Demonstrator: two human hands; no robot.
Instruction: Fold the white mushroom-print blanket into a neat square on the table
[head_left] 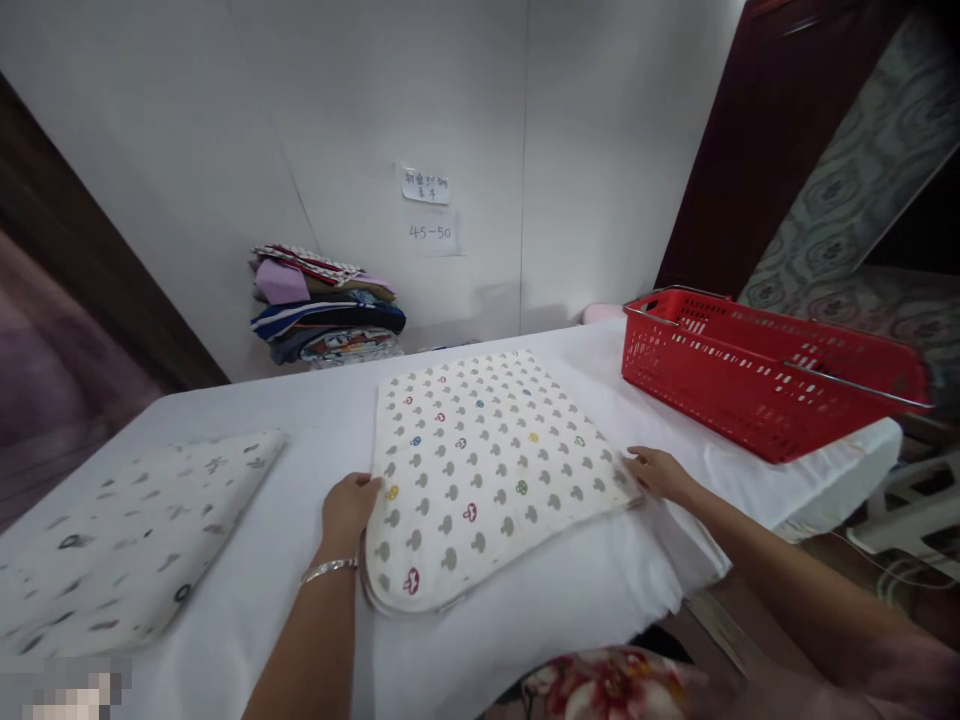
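A folded white cloth (487, 470) printed with grey and coloured mushrooms lies flat in front of me on the table. My left hand (349, 515), with a silver bracelet at the wrist, grips its left edge; some fingers are hidden. At the right edge, near the front corner, my right hand (654, 472) has its fingers closed on the same cloth. The near left corner of the cloth is rounded and shows several layers. To the left lies another folded white cloth (157, 530) with a dark scattered print.
A red plastic basket (750, 380) with metal handles stands at the right of the white-covered table (315, 410). Several folded fabrics form a stack (328, 310) by the wall at the back. Two paper notes (433, 232) hang on the wall. Part of another person's hand shows bottom left.
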